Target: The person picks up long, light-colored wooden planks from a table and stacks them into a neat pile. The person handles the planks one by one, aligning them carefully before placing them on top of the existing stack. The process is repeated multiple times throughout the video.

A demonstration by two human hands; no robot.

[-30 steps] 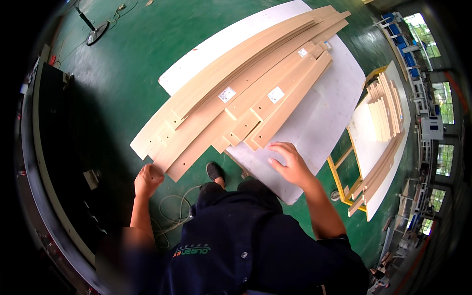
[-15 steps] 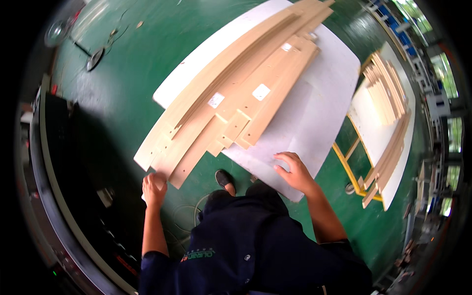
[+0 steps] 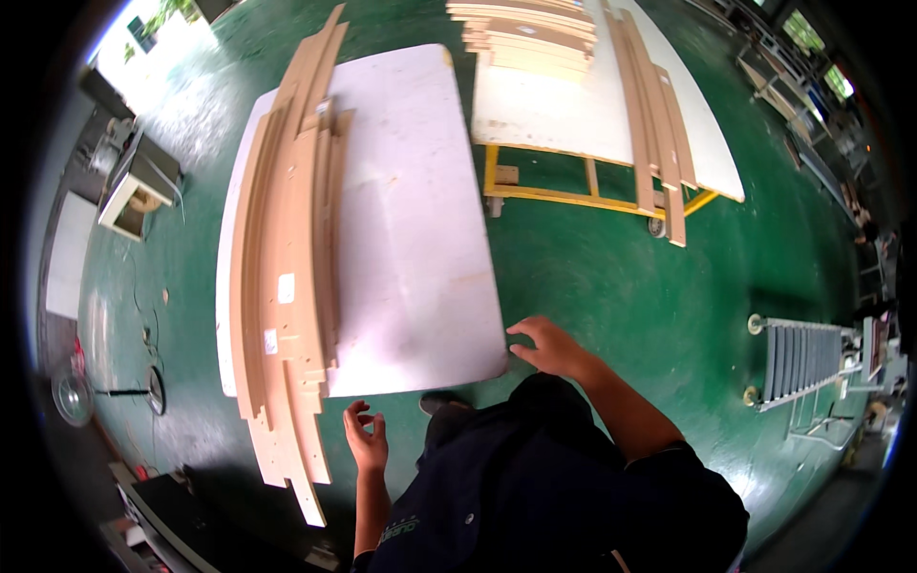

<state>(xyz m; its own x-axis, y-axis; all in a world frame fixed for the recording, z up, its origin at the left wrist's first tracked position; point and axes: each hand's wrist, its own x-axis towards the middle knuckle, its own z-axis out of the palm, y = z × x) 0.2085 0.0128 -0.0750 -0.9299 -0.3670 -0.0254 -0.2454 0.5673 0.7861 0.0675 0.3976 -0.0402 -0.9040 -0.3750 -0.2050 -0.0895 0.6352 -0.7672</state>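
Long pale wooden boards (image 3: 301, 220) lie stacked lengthwise along the left side of a white table (image 3: 411, 210), their near ends jutting past its front edge. Small white labels (image 3: 286, 287) are stuck on them. My left hand (image 3: 365, 435) hovers just right of the jutting ends, apart from the wood, fingers parted and slightly curled, with nothing in it. Near the table's front right corner is my right hand (image 3: 546, 346), also holding nothing, its thumb and fingers spread.
Beyond to the right stands a second white-topped table (image 3: 535, 119) on a yellow wheeled frame (image 3: 583, 196). It carries a stack of wooden pieces (image 3: 540, 38) and several long strips (image 3: 659, 115). A grey roller conveyor (image 3: 804, 361) is at right; a stand fan (image 3: 115, 393) at left.
My view has turned to the right, so the table and boards now run nearly straight away from me. My left hand has come away from the board ends. The right hand remains empty.
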